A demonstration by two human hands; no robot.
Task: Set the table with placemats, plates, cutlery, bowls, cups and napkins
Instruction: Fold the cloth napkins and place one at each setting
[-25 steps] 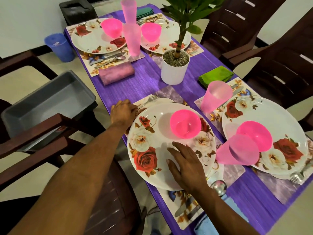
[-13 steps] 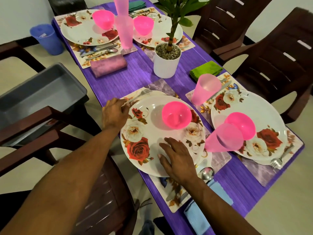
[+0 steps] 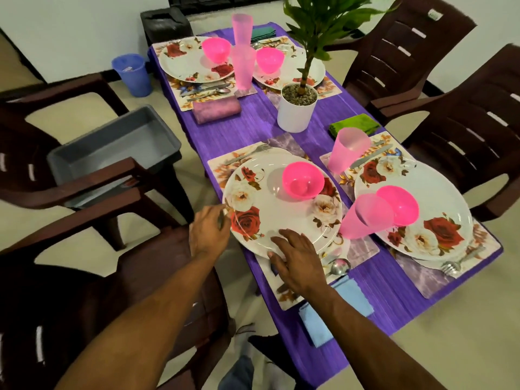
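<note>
At the near left edge of the surface (image 3: 388, 288), the left hand (image 3: 206, 232) meets the rim of the nearest floral plate (image 3: 281, 218), its fingers curled at the rim in a narrow grip; whether they pinch the plate I cannot tell. The right hand (image 3: 298, 258) lies flat on the plate's near rim, fingers spread and relaxed, a wide grip holding nothing. A pink bowl (image 3: 302, 180) sits on the far half of that plate, which rests on a floral placemat (image 3: 225, 161) with a fork (image 3: 247, 154) at its far edge. A spoon (image 3: 339, 267) lies just beside the right hand, and a blue napkin (image 3: 318, 325) lies at the surface's near edge. A pink cup (image 3: 364, 216) lies tipped between this plate and the second plate (image 3: 439, 198) toward the right edge. A potted plant (image 3: 297, 111) stands mid-surface.
</note>
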